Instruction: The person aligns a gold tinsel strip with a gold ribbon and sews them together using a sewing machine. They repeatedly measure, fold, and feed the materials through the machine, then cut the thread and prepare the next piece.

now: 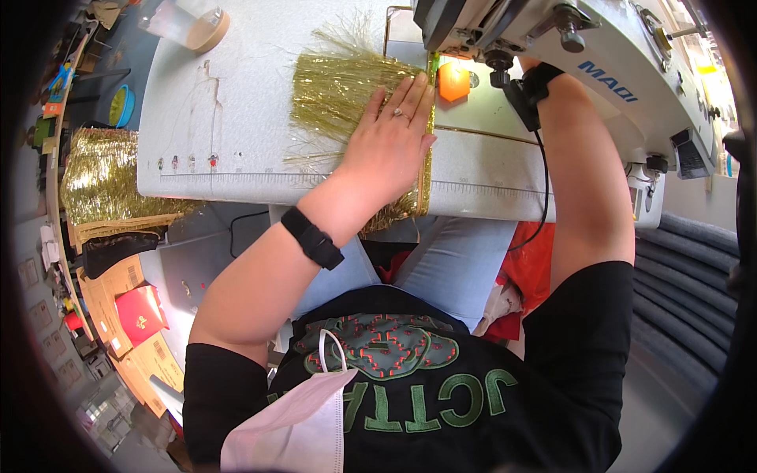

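A strip of gold tinsel fringe [331, 94] lies across the sewing table, its strands pointing left. Its gold edge band [423, 192] runs up towards the sewing machine [591, 65] and hangs over the table's front edge. My left hand [393, 133] rests flat on the fringe beside the band, fingers extended, with a ring on one finger. My right hand [528, 62] reaches behind the machine head, which hides nearly all of it, so I cannot see what it touches. An orange guard-like piece [453, 81] sits lit up right of the band, near the needle area.
A clear plastic cup with a brown base [208, 29] lies tipped at the table's far left. More gold fringe [103, 177] is piled left of the table. A black cable [545, 183] hangs near my right arm. Cardboard boxes [148, 360] stand lower left.
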A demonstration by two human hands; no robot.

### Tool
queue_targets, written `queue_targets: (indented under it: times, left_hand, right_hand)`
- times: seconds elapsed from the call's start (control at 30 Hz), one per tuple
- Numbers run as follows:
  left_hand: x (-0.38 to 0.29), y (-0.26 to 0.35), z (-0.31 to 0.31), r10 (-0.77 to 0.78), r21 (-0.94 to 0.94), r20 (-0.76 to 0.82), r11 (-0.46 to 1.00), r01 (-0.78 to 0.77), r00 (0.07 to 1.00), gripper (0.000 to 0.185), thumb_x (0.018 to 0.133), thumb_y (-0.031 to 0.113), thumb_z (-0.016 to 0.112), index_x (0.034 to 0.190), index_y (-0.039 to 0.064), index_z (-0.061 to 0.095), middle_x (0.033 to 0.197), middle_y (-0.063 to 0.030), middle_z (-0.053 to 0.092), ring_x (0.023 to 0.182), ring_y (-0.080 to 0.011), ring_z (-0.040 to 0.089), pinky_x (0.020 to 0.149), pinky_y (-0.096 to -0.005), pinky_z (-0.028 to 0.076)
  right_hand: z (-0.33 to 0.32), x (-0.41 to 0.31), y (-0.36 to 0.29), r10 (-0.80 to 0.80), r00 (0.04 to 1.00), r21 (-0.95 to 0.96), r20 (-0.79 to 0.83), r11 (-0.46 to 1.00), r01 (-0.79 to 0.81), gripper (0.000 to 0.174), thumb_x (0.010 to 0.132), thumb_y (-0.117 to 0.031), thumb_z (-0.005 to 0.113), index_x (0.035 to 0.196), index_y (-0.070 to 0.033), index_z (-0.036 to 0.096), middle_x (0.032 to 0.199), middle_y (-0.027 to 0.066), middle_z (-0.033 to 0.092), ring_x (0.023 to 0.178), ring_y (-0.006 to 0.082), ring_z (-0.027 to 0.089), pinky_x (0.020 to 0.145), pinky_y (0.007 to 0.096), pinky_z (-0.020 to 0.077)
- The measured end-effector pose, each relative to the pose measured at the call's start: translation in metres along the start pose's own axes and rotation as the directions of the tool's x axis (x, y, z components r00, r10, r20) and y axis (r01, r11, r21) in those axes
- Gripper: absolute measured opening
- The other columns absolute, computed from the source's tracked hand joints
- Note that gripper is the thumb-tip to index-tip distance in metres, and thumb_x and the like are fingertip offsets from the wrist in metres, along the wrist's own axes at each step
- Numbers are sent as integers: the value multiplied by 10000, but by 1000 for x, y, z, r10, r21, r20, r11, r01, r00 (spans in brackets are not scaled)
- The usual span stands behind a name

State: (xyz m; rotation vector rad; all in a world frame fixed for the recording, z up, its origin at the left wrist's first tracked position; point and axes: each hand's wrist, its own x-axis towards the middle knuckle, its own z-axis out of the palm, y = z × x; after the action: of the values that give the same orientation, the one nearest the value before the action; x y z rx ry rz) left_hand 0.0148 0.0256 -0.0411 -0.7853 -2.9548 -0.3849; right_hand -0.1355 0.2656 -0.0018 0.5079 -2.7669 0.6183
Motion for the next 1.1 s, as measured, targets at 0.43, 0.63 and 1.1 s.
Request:
queue_targets:
  times: [0.43,0.63,1.1]
  left_hand:
    - [12,-6,3,18,32,16,999,-19,1000,624,1074,314,444,1595,13,280,1685,-150,258,1559,-288,248,1262,-480,203]
    - [11,-5,3,31,25,12,999,-31,999,625,1068,304,460,1589,5,289,1676,-159,275,1552,-298,262,1259,-478,204]
    - [8,-5,4,32,15,8,999,-32,999,627,1061,305,482,1590,19,304,1680,-140,272,1550,-299,265,1255,-484,202]
  right_hand:
    - [2,6,3,-8,1000,-13,-22,1000,7,166,938,-83,609,1045,-26,722,1008,190,700,948,341,686,831,438,543]
    - [2,6,4,-1,999,-17,-37,1000,1,163,938,-87,612,1043,-25,721,1006,190,699,948,343,686,829,438,543]
    - [7,8,6,-10,998,-29,-57,1000,9,159,940,-97,619,1038,-22,718,1002,190,697,948,348,686,825,440,544]
